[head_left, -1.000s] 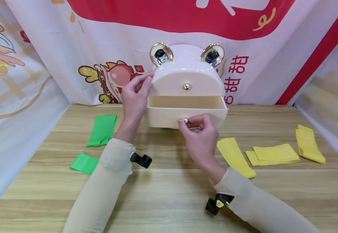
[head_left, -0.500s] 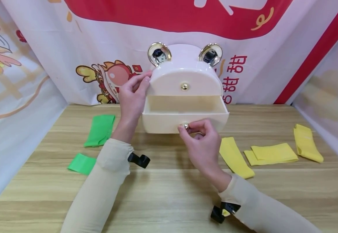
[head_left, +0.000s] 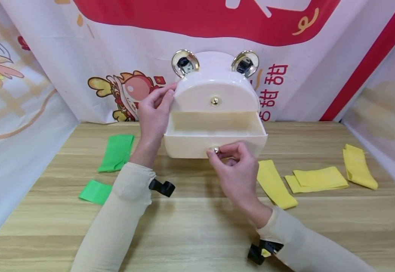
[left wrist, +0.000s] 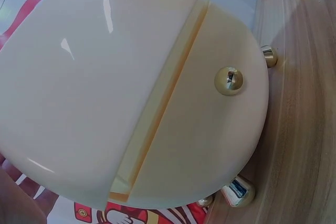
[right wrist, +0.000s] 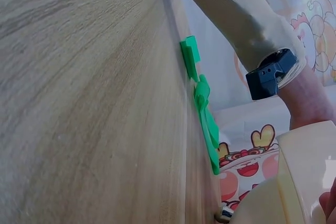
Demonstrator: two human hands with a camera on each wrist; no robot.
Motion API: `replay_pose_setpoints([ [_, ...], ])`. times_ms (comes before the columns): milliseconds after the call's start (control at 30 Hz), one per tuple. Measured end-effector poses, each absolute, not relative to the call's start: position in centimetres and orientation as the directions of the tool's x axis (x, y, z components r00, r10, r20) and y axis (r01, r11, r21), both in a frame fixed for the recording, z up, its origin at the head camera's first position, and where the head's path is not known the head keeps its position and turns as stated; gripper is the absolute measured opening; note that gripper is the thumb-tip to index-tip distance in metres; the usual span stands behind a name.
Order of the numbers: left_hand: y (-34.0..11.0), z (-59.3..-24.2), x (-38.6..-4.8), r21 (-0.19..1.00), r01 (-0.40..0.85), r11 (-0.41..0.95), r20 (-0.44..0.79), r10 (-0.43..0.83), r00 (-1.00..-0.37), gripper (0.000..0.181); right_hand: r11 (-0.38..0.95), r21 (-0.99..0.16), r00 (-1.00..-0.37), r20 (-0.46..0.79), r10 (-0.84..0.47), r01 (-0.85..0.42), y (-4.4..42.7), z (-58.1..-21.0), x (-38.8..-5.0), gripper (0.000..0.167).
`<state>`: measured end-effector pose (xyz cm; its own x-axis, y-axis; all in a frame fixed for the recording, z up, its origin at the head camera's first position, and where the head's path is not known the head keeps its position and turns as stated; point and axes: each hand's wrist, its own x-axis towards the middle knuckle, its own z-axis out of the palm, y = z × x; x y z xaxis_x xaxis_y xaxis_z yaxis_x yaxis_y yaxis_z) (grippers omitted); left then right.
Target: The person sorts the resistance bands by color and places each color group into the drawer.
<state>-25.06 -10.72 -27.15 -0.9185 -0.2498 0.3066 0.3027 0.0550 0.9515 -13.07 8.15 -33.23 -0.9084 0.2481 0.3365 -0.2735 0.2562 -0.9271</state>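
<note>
A cream frog-shaped drawer box with round gold-rimmed eyes stands at the back of the table. Its drawer is pulled well out, and no contents show inside. Thumb and index finger of my right hand pinch the gold drawer knob. My left hand rests against the box's left side, thumb near its front edge, fingers partly hidden. Beneath the pulled drawer, the left wrist view shows a lower front with its own gold knob. Only fingertips of the right hand appear in the right wrist view.
Two folded green strips lie on the wooden table at the left. Three folded yellow strips are spread at the right. A printed curtain hangs close behind the box, with side curtains at both table edges.
The drawer has slid further out towards me, with my right hand pulling back on its knob. More of the inside shows. My left hand keeps its place on the box's side.
</note>
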Motion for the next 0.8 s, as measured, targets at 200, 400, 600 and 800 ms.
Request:
replay_pose_setpoints([
  [200, -10.7, -27.2, -25.1, 0.948, 0.314, 0.046, 0.315, -0.26, -0.913, 0.025, 0.249, -0.925, -0.913, 0.341, 0.222, -0.286, 8.4, -33.1, -13.1, 0.025],
  [400, -10.7, -27.2, -25.2, 0.95, 0.308, 0.048, 0.309, -0.26, -0.915, 0.024, 0.238, -0.929, -0.92, 0.334, 0.207, -0.283, 8.5, -33.1, -13.1, 0.024],
  [600, -10.8, -27.2, -25.2, 0.953, 0.3, 0.051, 0.303, -0.26, -0.917, 0.025, 0.248, -0.929, -0.928, 0.324, 0.187, -0.274, 8.7, -33.0, -12.9, 0.024],
  [800, -10.8, -27.1, -25.2, 0.958, 0.283, 0.046, 0.285, -0.256, -0.924, 0.025, 0.293, -0.924, -0.945, 0.296, 0.139, -0.246, 10.5, -31.7, -12.4, 0.02],
])
